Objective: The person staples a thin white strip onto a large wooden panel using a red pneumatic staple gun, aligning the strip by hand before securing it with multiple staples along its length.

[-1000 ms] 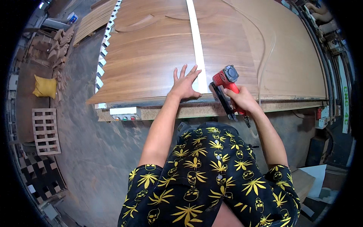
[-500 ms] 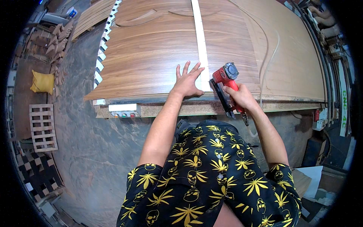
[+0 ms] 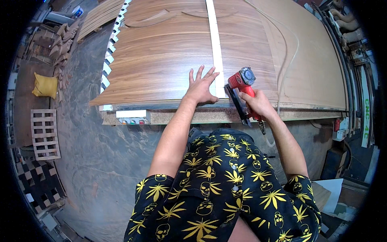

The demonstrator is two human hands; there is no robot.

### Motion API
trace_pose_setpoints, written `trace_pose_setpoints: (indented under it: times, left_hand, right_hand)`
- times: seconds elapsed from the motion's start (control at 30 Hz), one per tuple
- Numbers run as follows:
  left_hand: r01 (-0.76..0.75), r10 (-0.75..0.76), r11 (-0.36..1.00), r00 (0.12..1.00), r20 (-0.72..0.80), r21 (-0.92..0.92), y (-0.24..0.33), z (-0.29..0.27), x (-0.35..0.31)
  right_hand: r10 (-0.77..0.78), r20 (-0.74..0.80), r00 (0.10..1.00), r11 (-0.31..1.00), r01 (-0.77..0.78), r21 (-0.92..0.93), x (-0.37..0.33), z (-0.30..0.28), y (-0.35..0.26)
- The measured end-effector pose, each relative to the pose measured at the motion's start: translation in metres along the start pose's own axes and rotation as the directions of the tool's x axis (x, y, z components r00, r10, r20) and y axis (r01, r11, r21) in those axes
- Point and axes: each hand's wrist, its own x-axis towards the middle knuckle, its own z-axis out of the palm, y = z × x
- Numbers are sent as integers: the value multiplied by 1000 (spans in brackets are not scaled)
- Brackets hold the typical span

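Note:
My left hand lies spread at the near edge of a brown wood-grain panel. Its fingertips press by a narrow white strip that runs away from me across the panel, and the thumb reaches the strip's near end. My right hand is wrapped round the handle of a red and black pneumatic stapler. The tool's nose sits just right of the strip, close to the panel's near edge; whether it touches cannot be made out. A pale air hose lies over the board on the right.
Thin curved offcuts lie on the panel's far part. The panel's left edge is white and toothed. A control box with buttons hangs at the table's front. To the left are a slatted wooden piece and a yellow sack. A machine rail borders the right.

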Motion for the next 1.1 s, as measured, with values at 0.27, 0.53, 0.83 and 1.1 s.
trace_pose_setpoints:
  times: [0.27,0.53,0.83,1.1]
  left_hand:
    - [15,-15,1000,1000,18,13,0,-3,-2]
    - [-33,32,999,999,-29,-29,-7,5,-1]
    - [-14,14,1000,1000,-4,-10,-4,3,0]
    - [-20,20,1000,1000,-1,4,-4,1,0]
  right_hand:
    - [-46,-8,999,999,46,24,5,4,5]
    - [-30,-6,1000,999,31,42,1,3,4]
    - [-27,-14,1000,1000,27,5,0,2,2]
    - [18,-10,1000,1000,-18,8,1,1,3]
